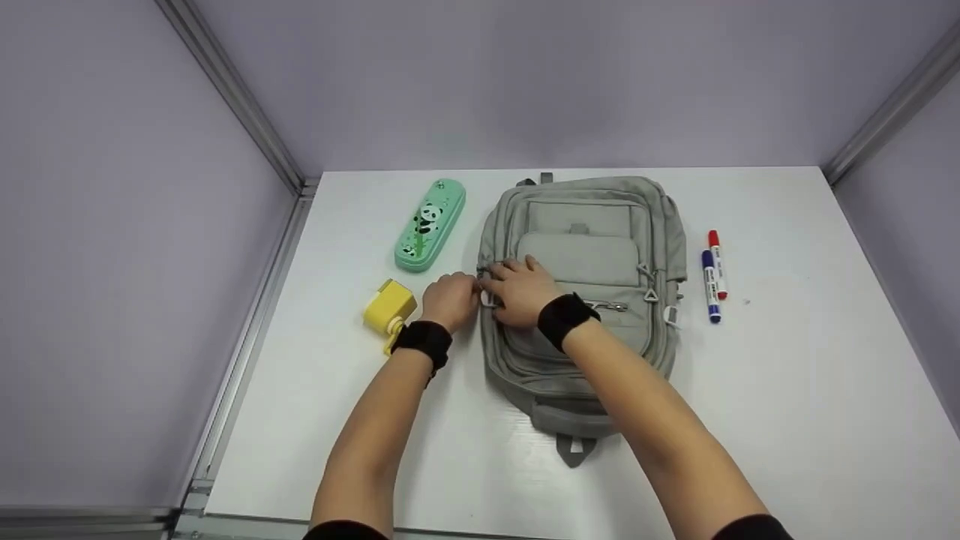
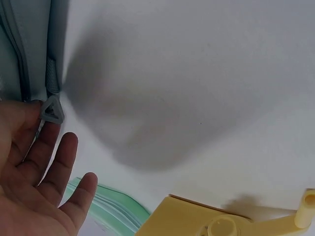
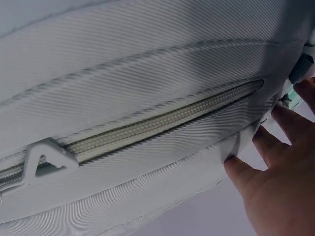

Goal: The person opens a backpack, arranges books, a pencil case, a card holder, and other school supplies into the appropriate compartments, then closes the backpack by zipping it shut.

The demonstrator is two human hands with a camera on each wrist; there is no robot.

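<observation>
A grey backpack point(image 1: 581, 259) lies flat on the white table with its front pockets facing up. At its left side my left hand point(image 1: 450, 301) pinches a triangular zipper pull point(image 2: 52, 109) between thumb and index finger, the other fingers loosely extended. My right hand point(image 1: 523, 291) rests on the bag's front near the same edge, fingers spread against the fabric. Seen from the right wrist, a light zipper with another triangular zipper pull point(image 3: 47, 160) runs across the bag, to the left of that hand.
A green panda pencil case point(image 1: 430, 225) lies left of the backpack. A yellow crank pencil sharpener point(image 1: 390, 304) stands beside the left wrist. Two markers, one red point(image 1: 718, 266) and one blue point(image 1: 711, 289), lie on the right. Pale walls enclose the table's back and sides.
</observation>
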